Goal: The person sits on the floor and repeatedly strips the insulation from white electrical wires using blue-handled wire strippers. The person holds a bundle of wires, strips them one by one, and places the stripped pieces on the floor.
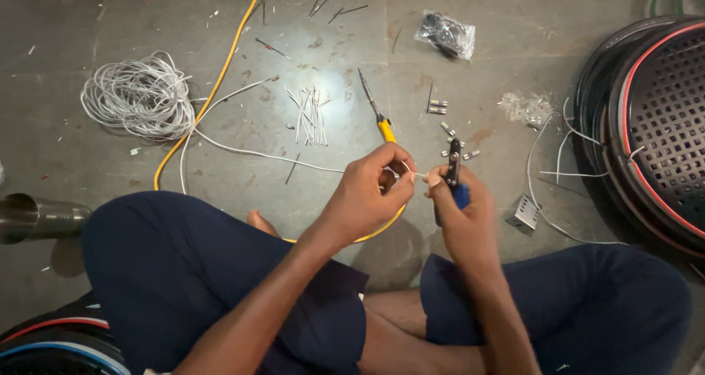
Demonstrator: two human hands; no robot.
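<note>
2 hands [371, 188] [459, 206] pinching white wire [421, 175] between

Wire coil [136, 96] lay on floor [514, 45] far left, cut wire bits [308, 114] btwn it & screwdriver [374, 114]. Connectors [448, 129] were scattered just right of screwdriver, bag [445, 34] behind them. Baskets [653, 125] were stacked at right edge. Metal cylinder [37, 217] lay at left edge.
</note>
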